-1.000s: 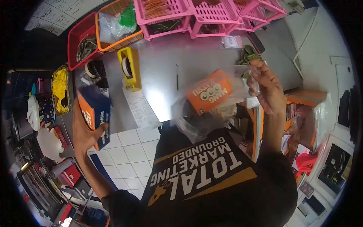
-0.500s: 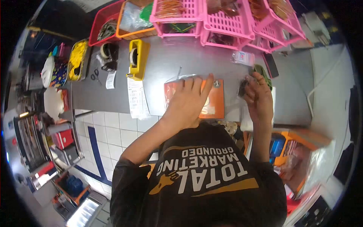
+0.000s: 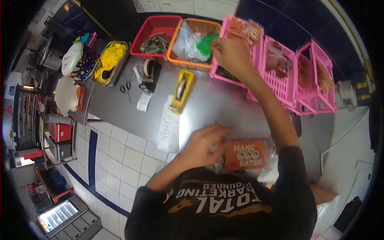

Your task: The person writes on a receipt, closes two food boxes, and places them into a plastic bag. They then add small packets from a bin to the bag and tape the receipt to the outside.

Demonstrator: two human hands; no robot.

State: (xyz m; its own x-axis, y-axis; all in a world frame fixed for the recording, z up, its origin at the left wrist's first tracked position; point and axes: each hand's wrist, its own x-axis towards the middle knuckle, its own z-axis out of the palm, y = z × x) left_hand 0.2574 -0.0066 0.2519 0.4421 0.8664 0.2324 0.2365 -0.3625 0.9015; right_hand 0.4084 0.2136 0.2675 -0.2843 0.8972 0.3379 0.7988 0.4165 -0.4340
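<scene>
Grey counter (image 3: 224, 108) crosses mid-frame, white tiles (image 3: 132, 160) lower left. Right of lower centre, an orange box (image 3: 245, 155) in a clear bag (image 3: 219, 165) reads MANG KATSU; the shirt (image 3: 228, 216) reads TOTAL MARKETING. Left hand (image 3: 204, 146) curls beside the bag; right hand (image 3: 231, 56) bends its fingers by pink racks (image 3: 278, 86), upper centre; either grip, I cannot tell.

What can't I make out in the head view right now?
- Right hand, head view: its own back hides whether it holds anything.
- Left hand, head view: its back hides the palm, so its grip beside the orange packet is unclear.
- Long paper slip, head view: print too small.
- White panels, head view: cut off by the top edge.
</scene>
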